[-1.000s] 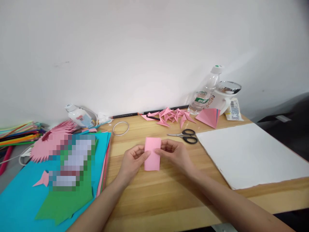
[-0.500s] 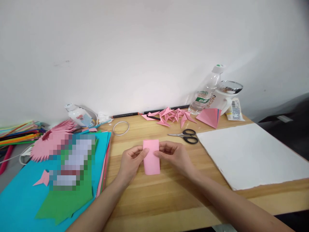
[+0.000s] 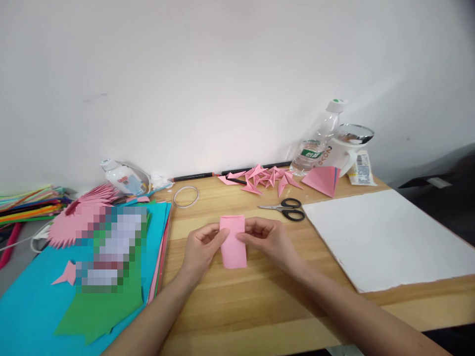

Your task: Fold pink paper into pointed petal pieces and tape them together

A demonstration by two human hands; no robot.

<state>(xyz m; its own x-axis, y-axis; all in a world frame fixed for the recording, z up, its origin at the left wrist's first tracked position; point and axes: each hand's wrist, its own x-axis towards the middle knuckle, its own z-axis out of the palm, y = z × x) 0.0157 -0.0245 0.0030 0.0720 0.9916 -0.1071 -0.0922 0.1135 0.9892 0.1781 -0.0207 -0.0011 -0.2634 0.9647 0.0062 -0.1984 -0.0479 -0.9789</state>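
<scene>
A pink folded paper rectangle [image 3: 233, 249] is held upright between my two hands, over the wooden table. My left hand [image 3: 202, 247] pinches its left edge, thumb in front and fingers behind. On the opposite edge, my right hand [image 3: 269, 240] grips it the same way. The top of the paper shows a slight gap between its layers. Beyond my hands lie scissors [image 3: 285, 208] with black handles and a heap of pink folded paper pieces [image 3: 260, 178]. The fingers behind the paper are partly hidden.
On the left, blue paper sheets [image 3: 33, 296] carry a green paper piece [image 3: 118, 311] and a pink pleated paper ring [image 3: 61, 225]. A roll of tape [image 3: 186, 196] lies mid-table. A white board [image 3: 393, 242] is at right. Along the wall stand a water bottle [image 3: 319, 141] and a mug [image 3: 339, 155].
The paper's top edge has parted slightly, showing a gap between its layers. Both hands keep nearly the same place and grip.
</scene>
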